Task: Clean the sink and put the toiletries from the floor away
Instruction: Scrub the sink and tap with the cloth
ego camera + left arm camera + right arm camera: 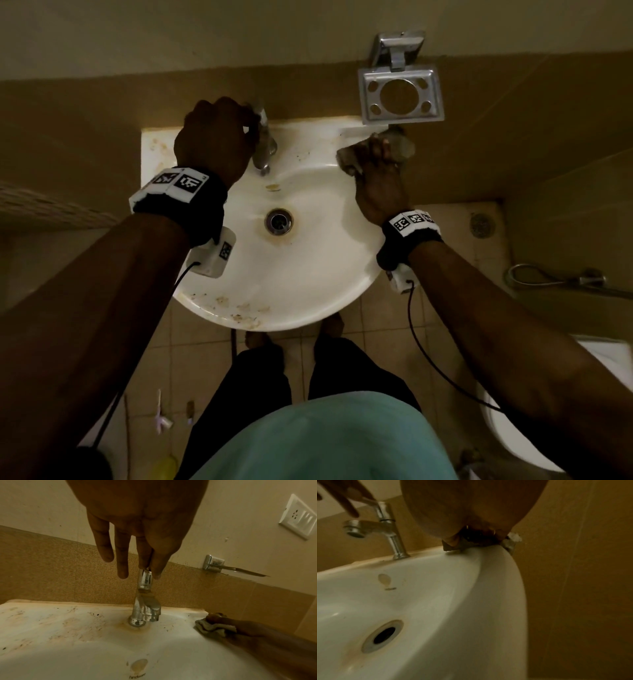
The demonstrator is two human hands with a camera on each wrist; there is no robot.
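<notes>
The white sink (308, 274) has brown stains on its front rim and left ledge. My left hand (219, 137) is over the chrome tap (263, 150); in the left wrist view its thumb and forefinger (149, 573) pinch the tap handle (145, 578) while the other fingers hang straight. My right hand (380, 161) holds a bunched grey cloth (400, 147) down on the sink's back right rim, the cloth (211, 628) poking out around the fingers. On the floor at lower left lie a white toothbrush-like item (159, 411) and a small brown item (189, 409).
A metal toothbrush holder (400, 96) juts from the wall above the cloth. A toilet (513, 428) stands at the right, with a spray hose (555, 279) and a floor drain (481, 224) behind it. Something yellow (164, 466) lies by my left leg. A wall socket (298, 516) is up right.
</notes>
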